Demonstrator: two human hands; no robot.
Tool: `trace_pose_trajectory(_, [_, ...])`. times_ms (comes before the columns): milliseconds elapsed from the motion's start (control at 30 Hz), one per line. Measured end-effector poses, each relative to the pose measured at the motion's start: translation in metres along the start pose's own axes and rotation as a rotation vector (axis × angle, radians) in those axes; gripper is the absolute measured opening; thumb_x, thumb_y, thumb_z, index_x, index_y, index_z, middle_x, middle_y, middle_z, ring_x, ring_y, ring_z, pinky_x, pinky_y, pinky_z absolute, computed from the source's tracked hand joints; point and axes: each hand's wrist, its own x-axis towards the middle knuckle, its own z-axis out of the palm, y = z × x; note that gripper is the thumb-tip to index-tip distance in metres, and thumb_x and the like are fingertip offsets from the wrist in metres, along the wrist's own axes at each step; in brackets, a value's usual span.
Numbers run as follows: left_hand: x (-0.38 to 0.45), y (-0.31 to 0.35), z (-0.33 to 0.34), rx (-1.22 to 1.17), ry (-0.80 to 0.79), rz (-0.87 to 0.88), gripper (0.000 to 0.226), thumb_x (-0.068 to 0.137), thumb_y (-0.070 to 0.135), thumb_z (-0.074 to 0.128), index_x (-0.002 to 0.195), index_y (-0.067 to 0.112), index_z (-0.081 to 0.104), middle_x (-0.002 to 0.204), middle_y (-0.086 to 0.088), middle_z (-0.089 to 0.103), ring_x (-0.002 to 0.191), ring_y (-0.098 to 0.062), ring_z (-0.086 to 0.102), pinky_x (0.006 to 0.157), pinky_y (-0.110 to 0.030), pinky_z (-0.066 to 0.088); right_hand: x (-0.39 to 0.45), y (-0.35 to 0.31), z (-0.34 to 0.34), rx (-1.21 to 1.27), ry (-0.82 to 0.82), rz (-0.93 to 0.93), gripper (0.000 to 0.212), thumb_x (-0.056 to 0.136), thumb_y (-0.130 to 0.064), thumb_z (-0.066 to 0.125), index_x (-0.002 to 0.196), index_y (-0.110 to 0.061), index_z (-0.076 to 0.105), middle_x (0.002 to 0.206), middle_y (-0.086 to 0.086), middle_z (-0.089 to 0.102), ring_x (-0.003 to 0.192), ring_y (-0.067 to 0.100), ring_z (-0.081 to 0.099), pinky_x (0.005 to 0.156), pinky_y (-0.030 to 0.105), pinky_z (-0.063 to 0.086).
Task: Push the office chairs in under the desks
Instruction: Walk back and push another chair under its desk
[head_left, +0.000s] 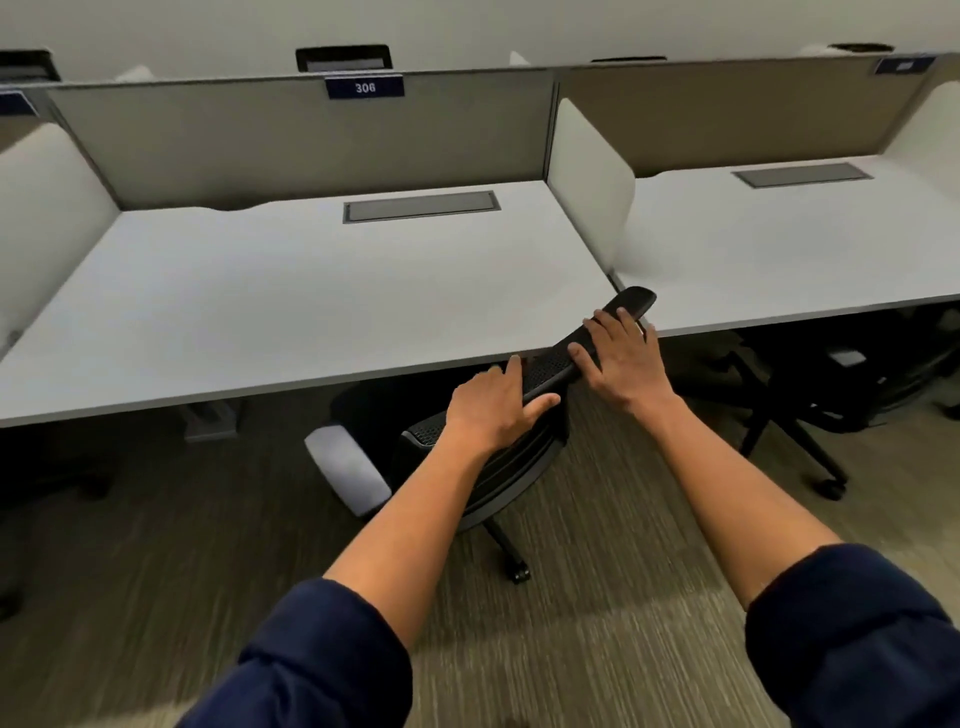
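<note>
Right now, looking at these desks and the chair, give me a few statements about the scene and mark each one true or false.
1. Both hands rest on the top edge of the black chair's backrest. True: the left hand and the right hand are both on it.
2. The near desk has a laptop on it. False: only a grey cable hatch is set into its top.
3. The sign on the partition reads 306. True.
4. The chair under the right desk is white. False: it is black.
5. The floor is bare tile. False: it is striped carpet.
</note>
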Motion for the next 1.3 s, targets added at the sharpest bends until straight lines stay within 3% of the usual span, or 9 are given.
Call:
trace_pose_trajectory(33, [0.000, -0.002, 0.000, 0.006, 0.023, -0.016, 0.087, 0.088, 0.082, 0.034, 0.139, 0.012, 0.045, 0.123, -0.013, 0.064, 0.113, -0.033, 0.063, 0.078, -0.043, 0.051, 0.000, -0.001, 0.001, 0.015, 0.022, -0.007, 0.090, 0.089, -0.072, 0.004, 0.152, -0.016, 0.036, 0.163, 0.006, 0.029, 0.154, 0.029, 0.015, 0.122, 0.060, 0.013])
trace_pose_trajectory(100, [0.000, -0.003, 0.000, 0.042, 0.056, -0.018, 0.083, 0.087, 0.084, 0.035, 0.122, 0.011, 0.054, 0.105, -0.010, 0.068, 0.095, -0.032, 0.067, 0.064, -0.038, 0.044, -0.001, -0.003, 0.004, 0.036, 0.046, -0.010, 0.089, 0.090, -0.071, 0.006, 0.151, -0.015, 0.039, 0.162, 0.008, 0.032, 0.153, 0.030, 0.016, 0.121, 0.059, 0.016])
trace_pose_trajectory(233, [-0.011, -0.011, -0.002, 0.101, 0.066, -0.014, 0.084, 0.085, 0.085, 0.033, 0.114, 0.011, 0.057, 0.093, -0.008, 0.066, 0.084, -0.029, 0.064, 0.061, -0.036, 0.041, -0.012, -0.006, 0.006, 0.008, 0.027, -0.019, 0.079, 0.096, -0.067, 0.012, 0.153, -0.018, 0.036, 0.164, 0.006, 0.028, 0.154, 0.029, 0.013, 0.123, 0.059, 0.008])
trace_pose_trajectory(367, [-0.031, -0.035, -0.009, 0.119, 0.050, -0.005, 0.081, 0.083, 0.087, 0.029, 0.103, 0.013, 0.056, 0.076, 0.001, 0.049, 0.069, -0.022, 0.051, 0.058, -0.036, 0.039, -0.032, -0.020, 0.005, -0.019, 0.039, -0.070, 0.080, 0.093, -0.070, 0.013, 0.150, -0.021, 0.041, 0.159, 0.007, 0.035, 0.152, 0.029, 0.020, 0.121, 0.061, 0.009])
trace_pose_trajectory(567, [-0.077, -0.089, -0.014, 0.178, 0.093, 0.010, 0.077, 0.077, 0.091, 0.025, 0.089, 0.020, 0.050, 0.073, 0.004, 0.054, 0.066, -0.020, 0.052, 0.059, -0.036, 0.040, -0.064, -0.061, 0.007, -0.076, 0.062, -0.175, 0.077, 0.092, -0.072, 0.020, 0.137, -0.019, 0.055, 0.137, 0.011, 0.051, 0.132, 0.030, 0.045, 0.120, 0.054, 0.022])
trace_pose_trajectory(667, [-0.100, -0.120, -0.017, 0.177, 0.125, 0.031, 0.082, 0.073, 0.093, 0.023, 0.089, 0.019, 0.055, 0.078, 0.003, 0.061, 0.070, -0.019, 0.058, 0.060, -0.036, 0.045, -0.080, -0.090, 0.007, -0.144, 0.060, -0.248, 0.076, 0.094, -0.071, 0.020, 0.131, -0.018, 0.059, 0.123, 0.008, 0.061, 0.115, 0.026, 0.055, 0.106, 0.042, 0.037])
trace_pose_trajectory(800, [-0.128, -0.151, -0.024, 0.172, 0.139, 0.095, 0.081, 0.069, 0.094, 0.017, 0.085, 0.022, 0.053, 0.075, 0.007, 0.058, 0.062, -0.010, 0.051, 0.054, -0.028, 0.034, -0.104, -0.129, 0.005, -0.167, 0.061, -0.250, 0.065, 0.100, -0.064, 0.022, 0.113, -0.017, 0.065, 0.105, 0.006, 0.069, 0.098, 0.026, 0.063, 0.089, 0.041, 0.047])
trace_pose_trajectory(1000, [-0.174, -0.178, -0.026, 0.168, 0.177, 0.144, 0.080, 0.070, 0.096, 0.012, 0.077, 0.024, 0.048, 0.065, 0.010, 0.050, 0.055, -0.005, 0.045, 0.050, -0.026, 0.031, -0.137, -0.172, 0.005, -0.118, 0.031, -0.265, 0.047, 0.102, -0.039, 0.026, 0.075, -0.015, 0.056, 0.079, 0.004, 0.062, 0.073, 0.026, 0.061, 0.066, 0.038, 0.048])
trace_pose_trajectory(1300, [-0.233, -0.224, -0.031, 0.113, 0.247, 0.122, 0.087, 0.069, 0.101, 0.009, 0.070, 0.023, 0.047, 0.063, 0.007, 0.052, 0.053, -0.010, 0.050, 0.049, -0.028, 0.039, -0.183, -0.231, 0.011, -0.103, 0.044, -0.287, 0.048, 0.095, -0.040, 0.026, 0.068, -0.015, 0.056, 0.069, 0.002, 0.060, 0.061, 0.019, 0.056, 0.055, 0.031, 0.041])
